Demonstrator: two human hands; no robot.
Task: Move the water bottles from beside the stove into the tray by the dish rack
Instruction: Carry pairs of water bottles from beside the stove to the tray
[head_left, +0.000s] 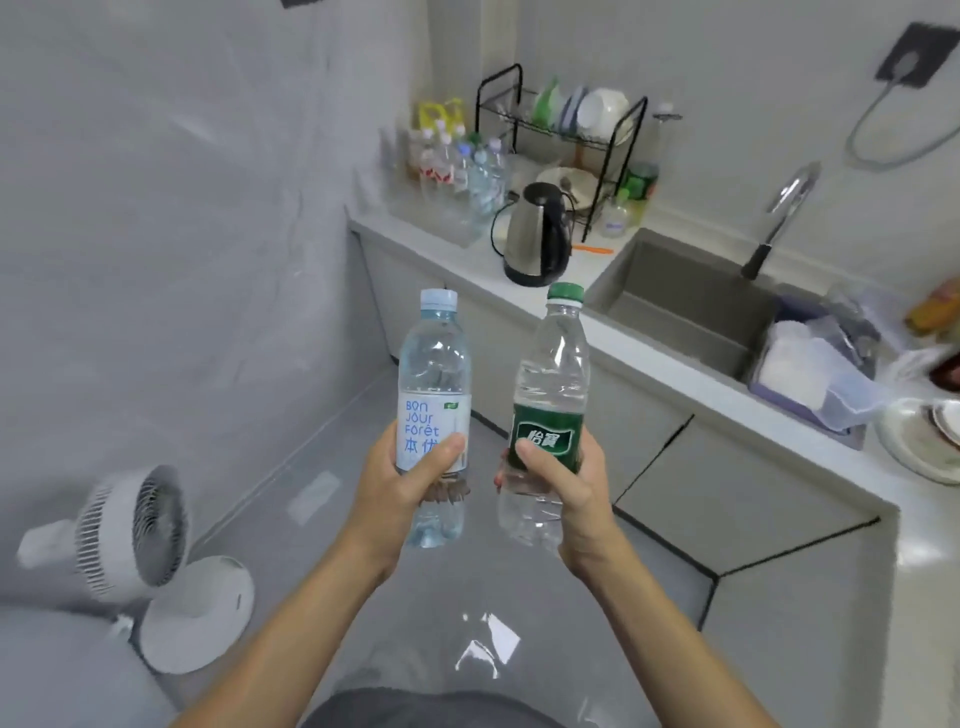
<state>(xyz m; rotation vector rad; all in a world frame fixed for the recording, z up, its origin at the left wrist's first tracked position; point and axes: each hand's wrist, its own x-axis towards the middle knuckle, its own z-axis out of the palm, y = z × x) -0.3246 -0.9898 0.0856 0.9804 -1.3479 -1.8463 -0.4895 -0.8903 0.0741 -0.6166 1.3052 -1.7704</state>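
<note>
My left hand (402, 480) grips a clear water bottle with a pale blue cap and white label (434, 395), held upright above the floor. My right hand (563, 486) grips a clear water bottle with a green cap and green label (553, 384), tilted slightly right. Both bottles hang side by side in front of the counter. At the far end of the counter, several bottles stand in a clear tray (452, 228), left of the black dish rack (561, 135). The stove is out of view.
A steel kettle (535, 239) stands on the counter between the tray and the sink (685, 306). A tap (779, 218) rises behind the sink. Containers and plates (919, 436) crowd the counter at right. A white fan (150, 551) stands on the floor at left.
</note>
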